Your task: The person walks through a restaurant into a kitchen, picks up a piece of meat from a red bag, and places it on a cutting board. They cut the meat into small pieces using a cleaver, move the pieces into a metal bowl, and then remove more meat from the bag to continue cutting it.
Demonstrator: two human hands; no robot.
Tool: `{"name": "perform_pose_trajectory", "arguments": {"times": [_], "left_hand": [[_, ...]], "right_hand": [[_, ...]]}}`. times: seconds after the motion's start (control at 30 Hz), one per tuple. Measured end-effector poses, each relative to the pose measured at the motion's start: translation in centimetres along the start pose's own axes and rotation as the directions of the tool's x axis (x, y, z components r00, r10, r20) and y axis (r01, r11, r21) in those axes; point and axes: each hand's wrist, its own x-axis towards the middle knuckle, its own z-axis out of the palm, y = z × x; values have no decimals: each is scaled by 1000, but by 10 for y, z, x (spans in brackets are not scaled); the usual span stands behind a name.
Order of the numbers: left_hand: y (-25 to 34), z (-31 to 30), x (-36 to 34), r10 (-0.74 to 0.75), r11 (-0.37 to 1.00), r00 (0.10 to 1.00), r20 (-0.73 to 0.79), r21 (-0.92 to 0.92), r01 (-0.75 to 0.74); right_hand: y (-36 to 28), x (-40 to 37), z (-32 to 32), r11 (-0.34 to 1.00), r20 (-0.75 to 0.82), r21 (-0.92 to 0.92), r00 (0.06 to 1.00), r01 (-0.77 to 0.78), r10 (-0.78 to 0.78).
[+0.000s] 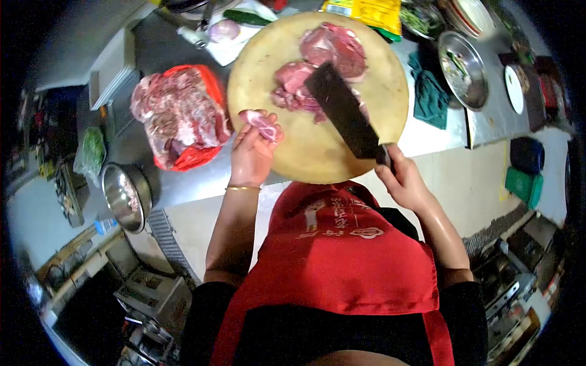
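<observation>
My left hand (255, 151) is raised at the left edge of the round cutting board (305, 160), palm up, its fingers round a small piece of meat (261, 125). A dark cleaver (343, 110) is gripped by its handle in my right hand (403, 178) at the board's lower right. Its broad blade slants up and left over the board, partly covering the meat there. Two larger cuts of raw meat, the upper one (332, 49) and the lower one (294, 82), lie on the board.
Left of the board, a big slab of meat (177, 116) rests on a red bag. A metal bowl (126, 195) stands at the lower left. On the right are a green cloth (429, 97) and another metal bowl (464, 70). A yellow packet (372, 13) touches the board's far side.
</observation>
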Motion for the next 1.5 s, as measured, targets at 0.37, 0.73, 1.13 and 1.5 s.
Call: {"name": "perform_pose_trajectory", "arguments": {"times": [0.37, 0.73, 1.13, 1.5], "left_hand": [[0, 4, 3, 561, -231, 647, 516, 849, -476], [4, -17, -28, 336, -277, 807, 485, 870, -408], [-5, -19, 1, 258, -506, 633, 730, 660, -556], [-3, -32, 4, 194, -528, 681, 706, 660, -535]], "right_hand": [[-30, 47, 8, 989, 102, -87, 989, 117, -108], [-35, 27, 16, 958, 46, -196, 978, 209, -204], [-54, 12, 48, 861, 215, -471, 971, 194, -102], [-86, 116, 104, 833, 138, -414, 930, 368, -342]]}}
